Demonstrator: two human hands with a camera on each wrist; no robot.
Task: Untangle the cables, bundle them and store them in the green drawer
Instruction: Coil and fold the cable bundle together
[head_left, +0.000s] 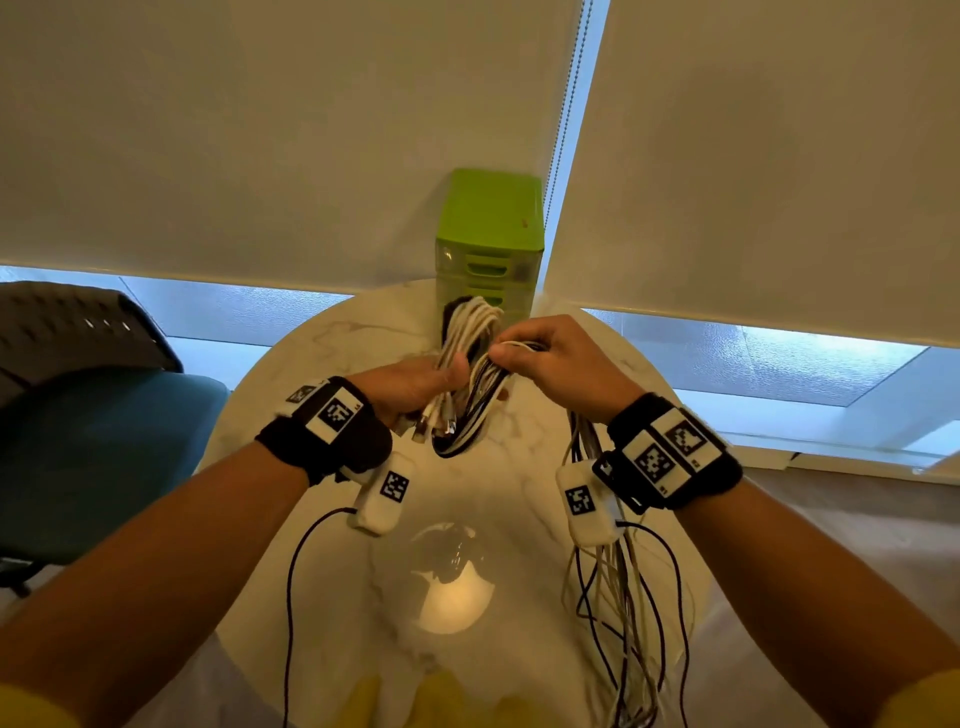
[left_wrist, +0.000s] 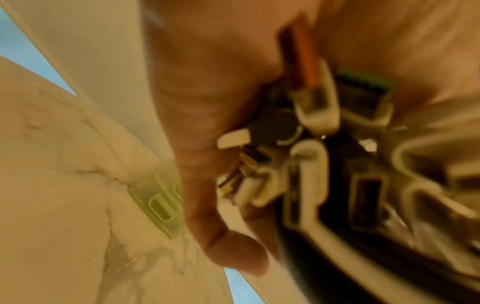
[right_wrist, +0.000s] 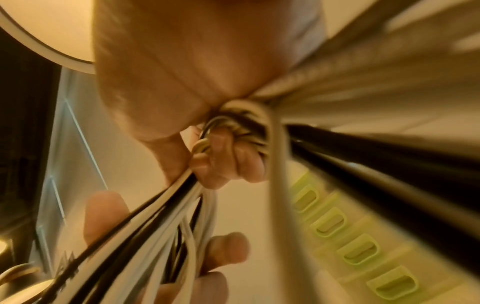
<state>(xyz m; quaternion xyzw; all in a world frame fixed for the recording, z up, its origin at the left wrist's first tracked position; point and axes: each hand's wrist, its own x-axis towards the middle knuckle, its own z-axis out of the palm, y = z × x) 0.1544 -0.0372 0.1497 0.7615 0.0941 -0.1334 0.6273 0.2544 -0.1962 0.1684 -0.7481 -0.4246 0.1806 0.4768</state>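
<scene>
Clearly both hands are clamped on the same mass of cables, and the grips divide the work. The left hand (head_left: 415, 382) wraps its fingers and thumb tightly round the folded cable bundle (head_left: 470, 332), holding the loops together so they cannot spring apart; its wrist view shows several USB plugs (left_wrist: 315, 115) crowded at the palm, which suggests the ends were gathered at one point on purpose. The right hand (head_left: 558, 356) pinches a white strand (head_left: 511, 344) at the top of the bundle between thumb and forefinger, the other fingers curled round more strands, likely to feed or wind the slack. That slack, the loose cable tails (head_left: 618, 597), hangs from under the right wrist and trails over the edge of the marble table (head_left: 332, 332), so bundling seems only partly done. Behind the hands, at the table's far edge against the blinds (head_left: 260, 130), stands the green drawer unit (head_left: 491, 234); its drawers look closed, within easy reach for stowing.
</scene>
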